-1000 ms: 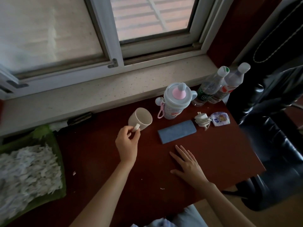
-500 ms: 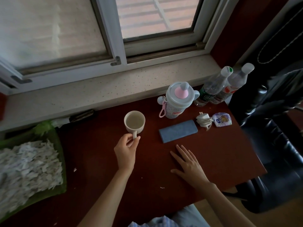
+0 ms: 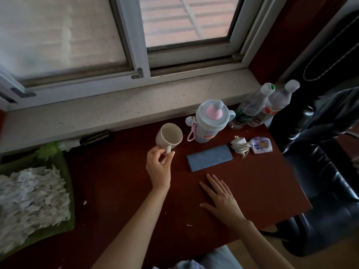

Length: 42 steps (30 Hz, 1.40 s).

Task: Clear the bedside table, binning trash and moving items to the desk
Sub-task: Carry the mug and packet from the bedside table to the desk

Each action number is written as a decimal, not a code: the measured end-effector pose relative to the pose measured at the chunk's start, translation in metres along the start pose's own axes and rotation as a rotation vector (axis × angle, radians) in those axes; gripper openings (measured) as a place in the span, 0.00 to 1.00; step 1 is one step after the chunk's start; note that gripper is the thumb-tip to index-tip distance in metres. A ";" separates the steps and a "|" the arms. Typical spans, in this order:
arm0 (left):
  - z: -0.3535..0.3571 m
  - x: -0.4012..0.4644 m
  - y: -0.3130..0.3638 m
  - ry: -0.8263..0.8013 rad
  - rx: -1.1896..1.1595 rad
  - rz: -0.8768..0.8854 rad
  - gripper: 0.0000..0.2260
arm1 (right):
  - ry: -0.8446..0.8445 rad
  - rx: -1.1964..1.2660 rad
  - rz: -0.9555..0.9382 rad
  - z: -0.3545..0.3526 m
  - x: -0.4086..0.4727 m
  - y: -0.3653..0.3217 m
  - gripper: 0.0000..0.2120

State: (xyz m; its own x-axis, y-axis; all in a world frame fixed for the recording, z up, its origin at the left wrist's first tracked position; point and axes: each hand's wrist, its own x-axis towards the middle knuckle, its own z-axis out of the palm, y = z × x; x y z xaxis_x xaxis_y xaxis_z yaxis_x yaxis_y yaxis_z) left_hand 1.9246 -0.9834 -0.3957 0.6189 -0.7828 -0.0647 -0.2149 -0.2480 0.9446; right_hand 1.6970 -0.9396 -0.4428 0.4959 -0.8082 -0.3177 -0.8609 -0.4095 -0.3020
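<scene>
My left hand (image 3: 158,167) grips the handle of a cream mug (image 3: 168,137), which is tilted with its mouth facing right and up above the dark red table (image 3: 116,191). My right hand (image 3: 221,200) lies flat on the table, fingers spread, holding nothing. Just beyond it rests a blue flat case (image 3: 209,160). Behind the case stands a pale blue child's bottle (image 3: 208,122) with a pink spout. A white charger (image 3: 240,147) with coiled cable and a small printed packet (image 3: 261,147) lie to the right.
Two clear plastic bottles (image 3: 252,109) (image 3: 275,105) stand at the table's far right corner by the stone windowsill (image 3: 116,111). A green tray (image 3: 64,166) of shredded white paper sits at the left. A black chair (image 3: 326,171) stands off the right edge.
The mug stood upright half a second ago; my left hand has now tipped it over to the right again. My right hand has stayed flat in place.
</scene>
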 end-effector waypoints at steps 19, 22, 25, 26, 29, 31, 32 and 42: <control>0.026 0.010 -0.002 0.050 -0.090 -0.100 0.11 | 0.007 -0.006 -0.004 0.001 0.000 0.000 0.34; 0.023 0.009 -0.003 0.043 -0.108 -0.067 0.10 | 0.017 -0.007 -0.007 0.000 0.000 -0.001 0.35; 0.022 0.009 -0.003 0.046 -0.082 -0.025 0.09 | 0.024 0.011 -0.006 0.000 0.000 -0.002 0.34; 0.021 0.009 -0.003 0.048 -0.072 -0.013 0.09 | 0.027 0.018 -0.006 0.000 0.000 -0.002 0.34; 0.021 0.010 -0.004 0.041 -0.042 0.015 0.09 | 0.019 0.011 -0.006 0.000 0.000 -0.001 0.34; 0.021 0.010 -0.004 0.036 -0.040 0.005 0.09 | 0.019 0.007 -0.006 0.001 0.000 -0.001 0.34; 0.022 0.009 -0.005 0.032 -0.039 0.002 0.09 | 0.020 0.009 -0.006 0.001 0.000 -0.001 0.34; 0.025 0.010 -0.007 0.005 -0.029 -0.018 0.10 | 0.004 -0.008 0.004 -0.002 0.000 -0.002 0.34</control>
State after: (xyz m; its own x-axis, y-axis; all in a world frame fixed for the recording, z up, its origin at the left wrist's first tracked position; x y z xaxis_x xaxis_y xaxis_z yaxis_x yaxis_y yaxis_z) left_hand 1.9137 -1.0039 -0.4107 0.6259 -0.7758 -0.0801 -0.1821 -0.2452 0.9522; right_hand 1.6986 -0.9392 -0.4403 0.4920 -0.8114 -0.3155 -0.8638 -0.4097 -0.2932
